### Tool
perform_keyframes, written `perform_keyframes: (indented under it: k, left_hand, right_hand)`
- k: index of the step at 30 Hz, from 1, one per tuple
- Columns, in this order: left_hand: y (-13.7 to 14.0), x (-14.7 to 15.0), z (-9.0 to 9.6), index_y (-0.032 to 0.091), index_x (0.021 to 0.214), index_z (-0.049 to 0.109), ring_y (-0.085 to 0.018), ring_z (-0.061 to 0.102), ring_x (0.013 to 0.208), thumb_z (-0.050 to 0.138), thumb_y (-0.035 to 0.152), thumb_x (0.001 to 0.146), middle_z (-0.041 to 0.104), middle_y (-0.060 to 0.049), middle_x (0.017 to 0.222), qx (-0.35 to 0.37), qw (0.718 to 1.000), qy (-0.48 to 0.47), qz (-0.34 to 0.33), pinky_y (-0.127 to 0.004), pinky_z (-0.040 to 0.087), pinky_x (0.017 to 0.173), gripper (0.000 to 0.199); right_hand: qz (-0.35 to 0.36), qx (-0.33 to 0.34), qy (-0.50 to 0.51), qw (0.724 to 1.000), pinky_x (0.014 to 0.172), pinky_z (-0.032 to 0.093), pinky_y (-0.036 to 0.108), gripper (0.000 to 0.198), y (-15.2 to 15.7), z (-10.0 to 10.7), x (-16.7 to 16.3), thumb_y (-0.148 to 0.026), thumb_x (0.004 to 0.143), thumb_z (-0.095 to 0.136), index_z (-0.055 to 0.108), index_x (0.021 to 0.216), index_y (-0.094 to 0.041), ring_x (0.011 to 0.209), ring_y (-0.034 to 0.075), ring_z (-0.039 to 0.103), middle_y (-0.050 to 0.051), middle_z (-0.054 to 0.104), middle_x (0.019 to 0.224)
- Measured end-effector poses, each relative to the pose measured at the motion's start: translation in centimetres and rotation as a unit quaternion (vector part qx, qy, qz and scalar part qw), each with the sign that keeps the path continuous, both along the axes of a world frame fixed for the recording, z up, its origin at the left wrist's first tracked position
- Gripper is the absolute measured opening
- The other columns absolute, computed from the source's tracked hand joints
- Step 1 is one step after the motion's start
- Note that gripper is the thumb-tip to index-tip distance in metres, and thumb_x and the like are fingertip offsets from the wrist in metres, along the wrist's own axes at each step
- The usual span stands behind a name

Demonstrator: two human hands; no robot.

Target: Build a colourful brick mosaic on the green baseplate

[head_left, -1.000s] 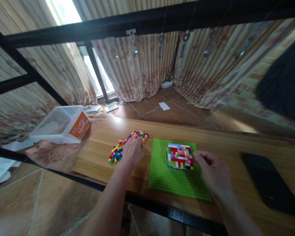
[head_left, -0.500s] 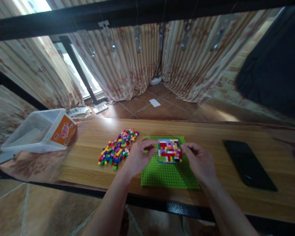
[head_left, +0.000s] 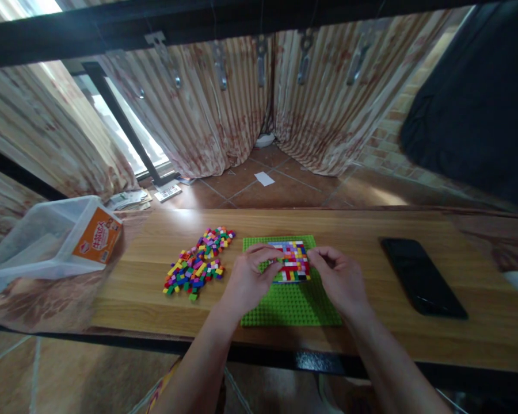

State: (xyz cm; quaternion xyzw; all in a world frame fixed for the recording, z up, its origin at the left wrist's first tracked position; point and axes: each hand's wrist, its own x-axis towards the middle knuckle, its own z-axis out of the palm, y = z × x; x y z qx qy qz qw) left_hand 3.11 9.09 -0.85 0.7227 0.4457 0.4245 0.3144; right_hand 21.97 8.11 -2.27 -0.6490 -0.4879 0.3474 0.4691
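A rectangular panel of many-coloured toy bricks [head_left: 296, 265] lies on the upper part of a green studded baseplate [head_left: 291, 307]. My left hand [head_left: 251, 279] reaches over the panel's left side, thumb and index finger brought close together; whatever is between the tips is too small to make out. At the panel's right edge, my right hand [head_left: 339, 279] has its thumb and fingers closed in a pinch, and its fingertips hide what they may hold. Loose small bricks [head_left: 194, 270] are heaped on the wood left of the baseplate.
A black phone-like slab [head_left: 423, 279] lies on the wooden table [head_left: 375, 224] at the right. Beyond the table's left end is a clear plastic bin [head_left: 38, 230] with an orange label. A dark metal bar [head_left: 242, 23] with hanging clips crosses overhead.
The camera view has shifted, so the scene sits further left. My left fingers have moved right, further over the panel. My right hand stays at its right edge.
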Motion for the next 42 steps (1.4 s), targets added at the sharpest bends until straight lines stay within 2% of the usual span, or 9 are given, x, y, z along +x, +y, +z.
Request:
perform_keyframes:
  k: [7, 21, 28, 33, 42]
  left_hand:
    - [0.01, 0.46, -0.37, 0.021, 0.089, 0.074, -0.016, 0.067, 0.093, 0.063, 0.002, 0.080, 0.071, -0.003, 0.095, 0.035, 0.999, 0.021, -0.016, -0.031, 0.054, 0.088, 0.024]
    - [-0.19, 0.79, -0.52, 0.020, 0.094, 0.072, -0.016, 0.068, 0.093, 0.060, 0.005, 0.084, 0.071, -0.005, 0.099, 0.079, 0.994, 0.070, -0.028, -0.030, 0.056, 0.086, 0.021]
    - [-0.27, 0.80, -0.66, 0.019, 0.098, 0.071, -0.016, 0.067, 0.095, 0.056, 0.009, 0.089, 0.071, -0.007, 0.102, 0.079, 0.993, 0.081, -0.035, -0.030, 0.056, 0.087, 0.021]
    - [-0.20, 0.83, -0.66, 0.018, 0.103, 0.069, -0.018, 0.067, 0.097, 0.055, 0.007, 0.087, 0.070, -0.008, 0.106, 0.073, 0.992, 0.095, -0.027, -0.032, 0.056, 0.089, 0.024]
    - [0.06, 0.42, -0.38, 0.017, 0.089, 0.070, -0.017, 0.068, 0.093, 0.055, 0.005, 0.086, 0.071, -0.007, 0.099, 0.128, 0.982, 0.131, -0.052, -0.030, 0.056, 0.085, 0.019]
  right_hand:
    - [0.001, 0.001, 0.007, 1.000, 0.063, 0.043, 0.029, 0.035, -0.05, 0.42, -0.28, -0.051, 0.076, 0.063, 0.071, 0.075, -0.017, 0.064, 0.017, 0.059, 0.003, 0.070, 0.068]
    - [0.007, 0.012, 0.005, 1.000, 0.062, 0.044, 0.028, 0.033, -0.09, 0.35, -0.36, -0.049, 0.079, 0.062, 0.070, 0.075, -0.018, 0.064, 0.017, 0.059, 0.003, 0.070, 0.068]
    - [0.013, 0.015, -0.030, 0.999, 0.064, 0.044, 0.028, 0.031, -0.23, 0.30, -0.32, -0.047, 0.082, 0.060, 0.071, 0.078, -0.018, 0.065, 0.017, 0.060, 0.002, 0.070, 0.070]
    - [0.014, 0.034, -0.065, 0.997, 0.064, 0.043, 0.029, 0.029, -0.38, 0.38, -0.40, -0.045, 0.083, 0.059, 0.070, 0.078, -0.019, 0.066, 0.017, 0.060, 0.003, 0.069, 0.072]
    - [0.018, 0.029, -0.052, 0.998, 0.068, 0.045, 0.030, 0.029, -0.37, 0.16, -0.34, -0.045, 0.084, 0.058, 0.070, 0.079, -0.019, 0.069, 0.018, 0.062, 0.003, 0.070, 0.076]
